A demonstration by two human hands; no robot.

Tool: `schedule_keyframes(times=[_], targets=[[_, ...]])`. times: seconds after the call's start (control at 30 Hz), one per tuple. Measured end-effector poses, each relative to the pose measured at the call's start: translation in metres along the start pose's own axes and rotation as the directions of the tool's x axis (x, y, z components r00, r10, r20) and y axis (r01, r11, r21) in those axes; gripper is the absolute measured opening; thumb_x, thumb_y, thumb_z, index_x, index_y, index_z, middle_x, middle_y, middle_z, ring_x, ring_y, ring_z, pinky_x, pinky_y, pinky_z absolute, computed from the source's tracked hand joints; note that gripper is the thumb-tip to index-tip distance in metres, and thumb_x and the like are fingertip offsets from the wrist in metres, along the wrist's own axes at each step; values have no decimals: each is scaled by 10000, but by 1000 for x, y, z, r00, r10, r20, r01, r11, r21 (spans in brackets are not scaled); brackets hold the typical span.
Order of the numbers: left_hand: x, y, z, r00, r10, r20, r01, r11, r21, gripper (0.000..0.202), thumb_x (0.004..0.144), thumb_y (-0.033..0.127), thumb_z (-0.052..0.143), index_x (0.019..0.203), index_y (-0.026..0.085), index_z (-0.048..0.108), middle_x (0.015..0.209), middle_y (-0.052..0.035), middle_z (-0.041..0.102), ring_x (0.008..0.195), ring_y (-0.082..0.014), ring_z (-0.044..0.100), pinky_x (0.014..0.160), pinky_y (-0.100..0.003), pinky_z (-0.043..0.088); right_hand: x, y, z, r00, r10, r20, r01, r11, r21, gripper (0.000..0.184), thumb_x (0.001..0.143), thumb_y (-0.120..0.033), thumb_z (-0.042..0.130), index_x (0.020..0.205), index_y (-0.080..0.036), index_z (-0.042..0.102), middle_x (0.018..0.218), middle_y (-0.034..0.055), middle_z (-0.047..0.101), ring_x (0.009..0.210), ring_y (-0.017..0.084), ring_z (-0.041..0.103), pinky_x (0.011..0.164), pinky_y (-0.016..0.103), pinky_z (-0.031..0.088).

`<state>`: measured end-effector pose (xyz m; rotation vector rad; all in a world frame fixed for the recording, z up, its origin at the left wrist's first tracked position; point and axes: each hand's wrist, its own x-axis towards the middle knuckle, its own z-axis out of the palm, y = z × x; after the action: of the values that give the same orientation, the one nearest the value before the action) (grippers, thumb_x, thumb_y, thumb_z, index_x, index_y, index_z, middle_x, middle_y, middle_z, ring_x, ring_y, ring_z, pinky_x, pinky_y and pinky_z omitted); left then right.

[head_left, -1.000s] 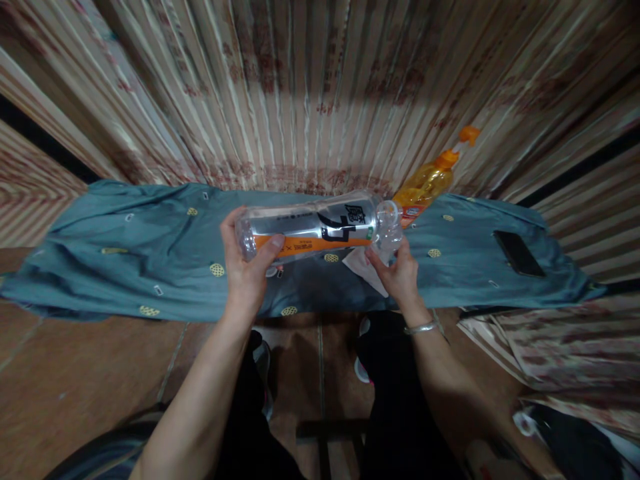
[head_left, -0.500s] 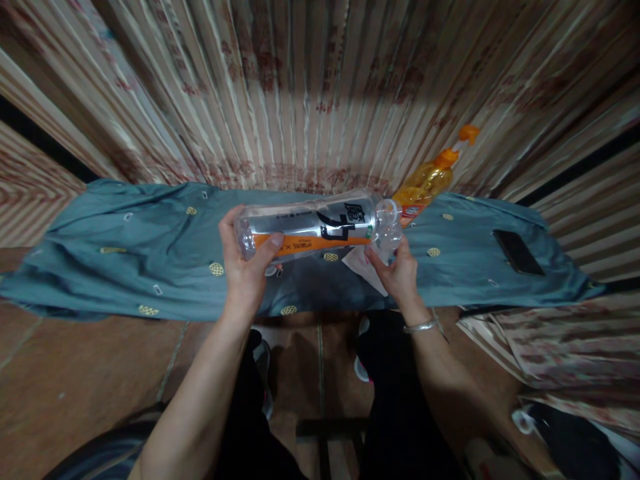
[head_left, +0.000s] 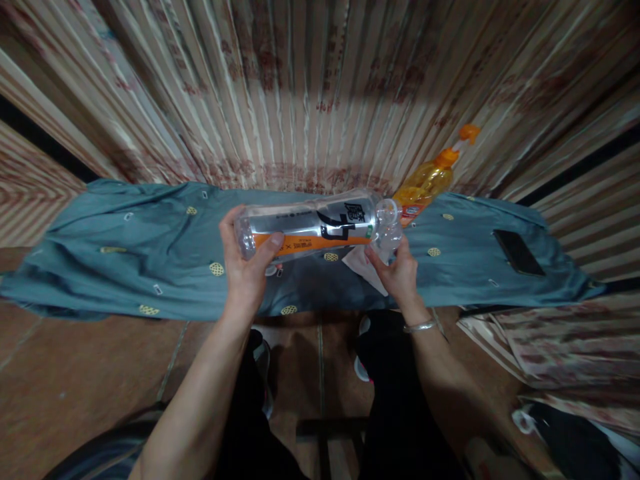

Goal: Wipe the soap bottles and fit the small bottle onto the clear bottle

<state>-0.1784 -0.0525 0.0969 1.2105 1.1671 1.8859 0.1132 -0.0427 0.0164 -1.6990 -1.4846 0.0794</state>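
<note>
A clear plastic bottle with a silver and orange label lies sideways in the air above the cloth-covered surface. My left hand is closed around its left end, with the thumb pressed on the label. At the right end, the fingers of my right hand are closed on the clear plastic there; I cannot tell whether part of it is a separate piece. A white tissue lies beneath the bottle, beside my right hand. Just behind the bottle's right end stands a spray bottle of yellow liquid with an orange top.
A teal patterned cloth covers the long narrow surface. On its right part lies a black phone. Pleated curtains hang behind and at the sides. My legs and shoes are below, on the tiled floor.
</note>
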Motion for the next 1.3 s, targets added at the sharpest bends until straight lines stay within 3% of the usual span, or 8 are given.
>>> schedule_keyframes(times=[0.4, 0.57, 0.87, 1.3], targets=[[0, -2, -1, 999, 32, 13, -32, 999, 6, 716, 628, 581, 906, 1202, 279, 603, 1060, -9, 630, 894, -167, 612, 759, -298, 526, 0, 1, 0, 1000, 2, 6, -2, 1000, -13, 817, 835, -613, 726, 1477, -149, 526, 1224, 201, 792, 1035, 376, 778, 873, 501, 614], [0, -4, -2, 999, 44, 32, -44, 999, 14, 691, 667, 553, 891, 1230, 291, 590, 1086, -13, 608, 934, -188, 615, 812, -330, 549, 0, 2, 1, 1000, -9, -3, 9, 1000, 7, 793, 841, -630, 723, 1458, -170, 535, 1229, 191, 793, 1045, 366, 779, 878, 497, 617], [2, -2, 0, 1000, 18, 2, -17, 1000, -23, 765, 581, 591, 928, 1190, 268, 597, 1063, -12, 623, 912, -185, 600, 798, -329, 525, 1, -3, -3, 999, 33, 21, -32, 999, -8, 856, 805, -623, 728, 1460, -101, 552, 1159, 214, 808, 989, 391, 783, 849, 513, 617], [1, -1, -1, 1000, 26, 8, -26, 1000, -4, 729, 616, 573, 913, 1201, 275, 598, 1065, -10, 632, 907, -182, 611, 843, -345, 543, 1, -4, -4, 998, 47, 32, -46, 998, -29, 859, 814, -618, 715, 1487, -119, 528, 1188, 206, 803, 1020, 387, 783, 874, 514, 618]])
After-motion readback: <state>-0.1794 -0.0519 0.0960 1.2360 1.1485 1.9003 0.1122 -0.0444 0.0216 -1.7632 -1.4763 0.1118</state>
